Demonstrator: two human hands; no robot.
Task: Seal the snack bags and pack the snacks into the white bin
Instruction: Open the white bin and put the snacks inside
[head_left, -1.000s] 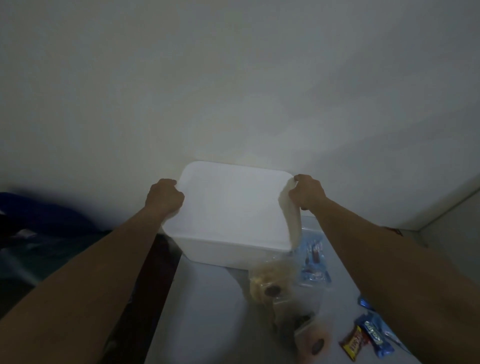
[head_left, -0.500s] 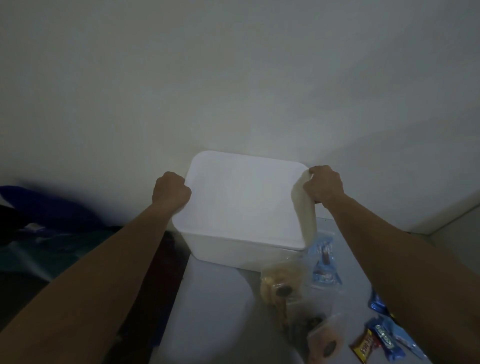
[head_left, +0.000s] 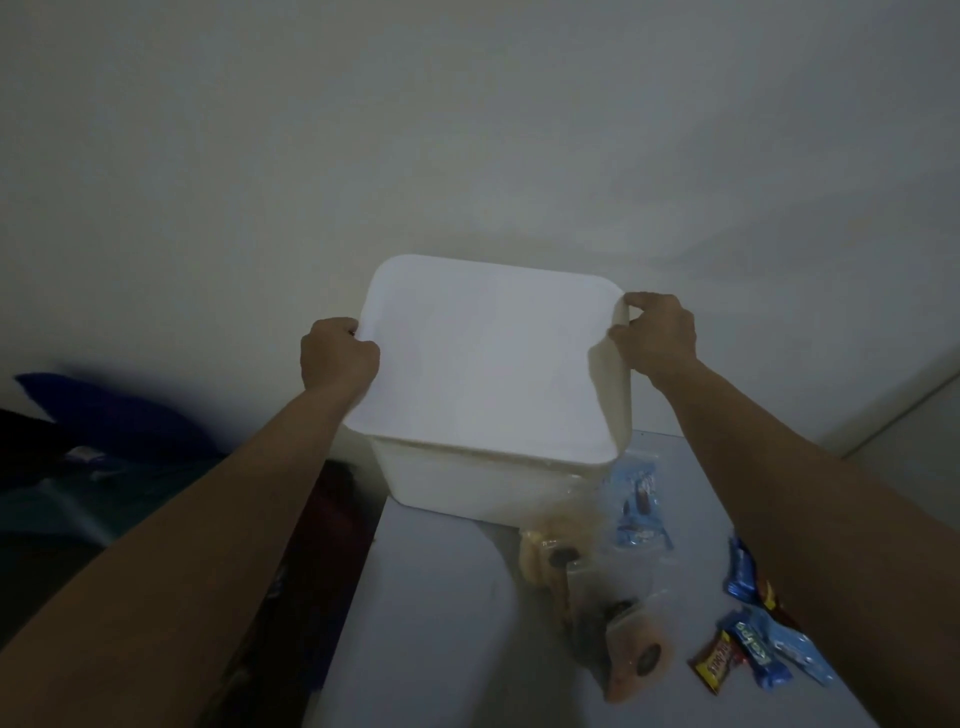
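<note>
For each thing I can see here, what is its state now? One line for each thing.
white bin: on the table, tilted toward the camera
left hand: grips the bin's left rim
right hand: pinches the bin's right rim
clear snack bags: on the table beside the bin; sealed or not, cannot tell
wrapped candy bars: loose on the table, not yet packed

Single head-worn wide-angle view, looking forward and down along both forearms, close over the table (head_left: 426, 613) edge, wall (head_left: 467, 130) filling the upper frame.
</note>
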